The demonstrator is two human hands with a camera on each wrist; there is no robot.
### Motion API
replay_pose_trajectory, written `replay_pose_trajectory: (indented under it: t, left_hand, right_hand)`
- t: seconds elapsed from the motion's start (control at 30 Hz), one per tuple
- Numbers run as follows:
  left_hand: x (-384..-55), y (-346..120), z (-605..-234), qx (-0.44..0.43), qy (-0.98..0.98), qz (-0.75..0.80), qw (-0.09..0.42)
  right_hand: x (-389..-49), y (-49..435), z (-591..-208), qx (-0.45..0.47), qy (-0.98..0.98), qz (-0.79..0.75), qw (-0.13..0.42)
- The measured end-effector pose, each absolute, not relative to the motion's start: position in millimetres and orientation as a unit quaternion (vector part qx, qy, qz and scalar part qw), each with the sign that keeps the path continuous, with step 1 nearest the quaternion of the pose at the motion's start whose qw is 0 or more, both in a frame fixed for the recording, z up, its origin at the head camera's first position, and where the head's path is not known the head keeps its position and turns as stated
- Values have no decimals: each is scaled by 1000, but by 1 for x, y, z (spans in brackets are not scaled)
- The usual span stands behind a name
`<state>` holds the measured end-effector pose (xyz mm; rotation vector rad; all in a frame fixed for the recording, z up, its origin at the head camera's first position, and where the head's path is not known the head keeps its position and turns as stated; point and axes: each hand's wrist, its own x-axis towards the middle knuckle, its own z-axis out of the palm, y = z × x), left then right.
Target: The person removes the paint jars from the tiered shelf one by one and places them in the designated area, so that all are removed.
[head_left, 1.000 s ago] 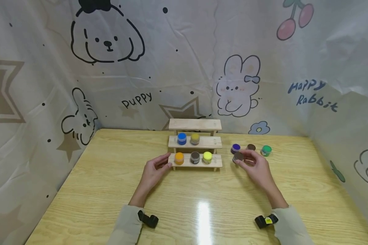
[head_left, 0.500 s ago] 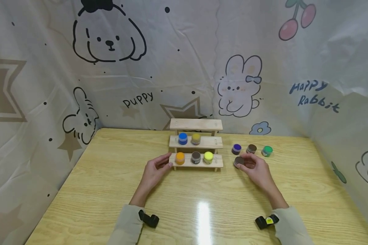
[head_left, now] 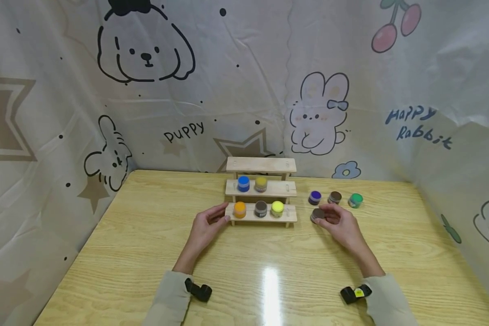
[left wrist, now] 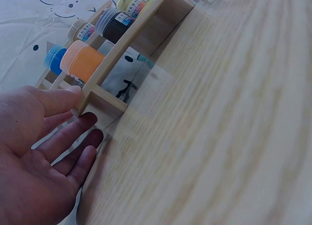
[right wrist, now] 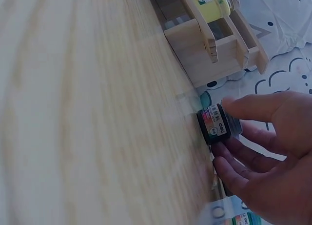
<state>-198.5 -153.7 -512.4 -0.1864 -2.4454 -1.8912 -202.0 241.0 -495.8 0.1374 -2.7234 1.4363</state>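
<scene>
A three-tier wooden display stand (head_left: 261,165) stands at the table's back. My left hand (head_left: 205,228) pinches the left end of its lowest step between thumb and fingers. On that step sit an orange paint jar (head_left: 239,209), a dark paint jar (head_left: 261,208) and a yellow paint jar (head_left: 277,209). The middle step carries a blue jar (head_left: 243,184) and a mustard jar (head_left: 261,184). Right of the stand, my right hand (head_left: 342,227) pinches another dark paint jar (right wrist: 215,124) by its lid end; its base appears to touch the table.
Behind the right hand stand a purple jar (head_left: 315,197), a brown jar (head_left: 334,198) and a green jar (head_left: 355,200) on the wooden table (head_left: 244,267). A printed cloth (head_left: 244,90) rises behind the table and along both sides.
My right hand has brought its dark jar slightly down and nearer to me, then held still over the last half second. The left hand stays at the stand's end.
</scene>
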Motion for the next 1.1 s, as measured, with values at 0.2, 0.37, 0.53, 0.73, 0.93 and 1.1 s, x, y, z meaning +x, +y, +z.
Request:
replay_pose_trajectory:
  t: [0.2, 0.37, 0.53, 0.73, 0.93, 1.1]
  left_hand:
    - [-198, -152, -512, -62, -790, -610, 26]
    - [-197, -151, -512, -59, -790, -610, 23]
    - [-198, -151, -511, -52, -789, -612, 12]
    - [-199, -153, -513, -53, -786, -616, 15]
    - [-198, -156, -514, -56, -781, -622, 13]
    - [-198, -153, -512, -58, -782, -621, 13]
  right_hand:
    - [-197, 243, -486, 55, -879, 473, 37]
    - [-192, 241, -473, 63, -870, 485, 59]
    - [-190, 236, -465, 84, -856, 505, 79]
    - [-191, 223, -462, 119, -832, 534, 88]
    - [-196, 203, -459, 141, -827, 535, 96]
    - [-203, 187, -453, 171, -808, 556, 95]
